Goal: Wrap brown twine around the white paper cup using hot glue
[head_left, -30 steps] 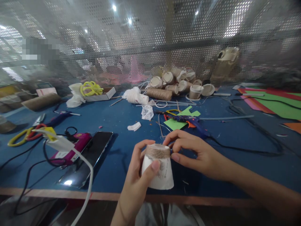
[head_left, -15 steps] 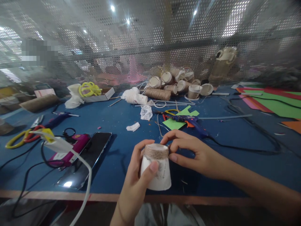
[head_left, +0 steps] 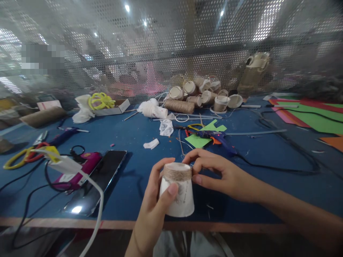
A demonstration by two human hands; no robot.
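An upside-down white paper cup (head_left: 182, 200) is held near the table's front edge, with brown twine (head_left: 177, 172) wound round its narrow upper end. My left hand (head_left: 158, 200) grips the cup from the left, thumb across its front. At the cup's upper right, my right hand (head_left: 214, 173) has its fingers bent together against the twine; a thin strand runs up from there past the fingertips. Beyond the hands, a blue glue gun (head_left: 214, 135) lies on green paper (head_left: 197, 141).
A phone (head_left: 107, 175), a magenta device (head_left: 88, 166) with cables and scissors (head_left: 20, 159) lie at left. Twine-wrapped cups (head_left: 207, 97), a twine roll (head_left: 179, 106) and stacked white cups (head_left: 155, 111) stand at the back. Coloured paper sheets (head_left: 316, 116) lie right.
The cup has turned slightly in my left hand, its printed marks shifting left. The rest of the view has shifted slightly left.
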